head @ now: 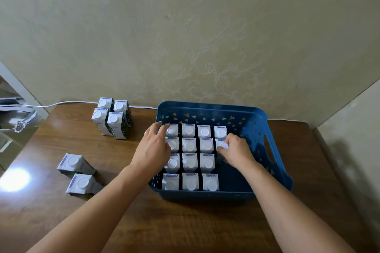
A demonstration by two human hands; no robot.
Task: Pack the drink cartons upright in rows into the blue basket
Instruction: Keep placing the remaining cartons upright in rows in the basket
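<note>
The blue basket [255, 116] stands on the wooden table, right of centre. Several white-capped drink cartons [190, 163] stand upright in rows inside it, filling its left part. My right hand [236, 151] grips a carton [222, 143] at the right end of the second row, fingers curled over its top. My left hand [153, 148] lies over the basket's left edge, its straight fingers touching the tops of the leftmost cartons. A group of several cartons [112, 118] stands outside the basket at the back left, and two more cartons [79, 174] sit nearer at the left.
The wooden table [164, 222] meets a patterned wall behind. A white cable [61, 103] runs along the table's back edge. The basket's right side has room and a handle slot [269, 150]. A bright light reflection lies at the table's left edge.
</note>
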